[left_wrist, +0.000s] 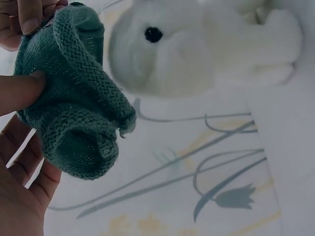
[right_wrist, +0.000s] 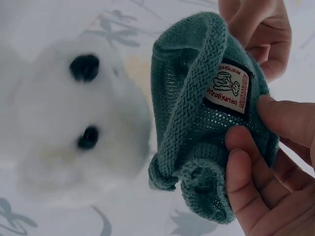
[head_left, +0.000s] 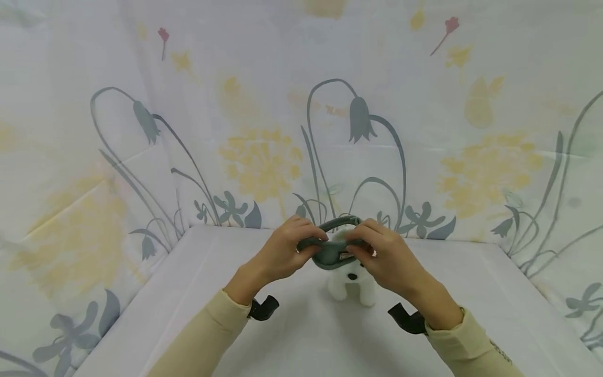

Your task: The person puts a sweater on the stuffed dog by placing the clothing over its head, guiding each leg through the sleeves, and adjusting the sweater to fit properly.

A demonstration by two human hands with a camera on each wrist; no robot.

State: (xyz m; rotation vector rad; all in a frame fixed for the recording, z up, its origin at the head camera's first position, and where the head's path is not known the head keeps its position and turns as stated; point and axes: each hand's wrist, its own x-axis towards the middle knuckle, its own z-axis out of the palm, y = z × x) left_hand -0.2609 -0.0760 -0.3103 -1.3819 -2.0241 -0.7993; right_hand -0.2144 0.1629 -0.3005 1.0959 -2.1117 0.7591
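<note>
A small green knitted sweater (head_left: pixel 330 256) is held up between both hands, its neck and sleeve openings showing rolled edges. My left hand (head_left: pixel 293 245) pinches one side, with the thumb laid along the knit in the left wrist view. The other side is pinched by my right hand (head_left: pixel 390 255), thumb and fingers beside a printed patch (right_wrist: pixel 229 88). Right behind the sweater stands a white plush dog (head_left: pixel 337 288) with black eyes and nose. In the head view the sweater and right hand hide much of its head.
The plush dog stands on a white tabletop (head_left: pixel 292 340). A white cloth backdrop (head_left: pixel 273 63) printed with grey and yellow flowers rises behind and along both sides. Black wrist mounts (head_left: pixel 265 309) jut inward from both forearms.
</note>
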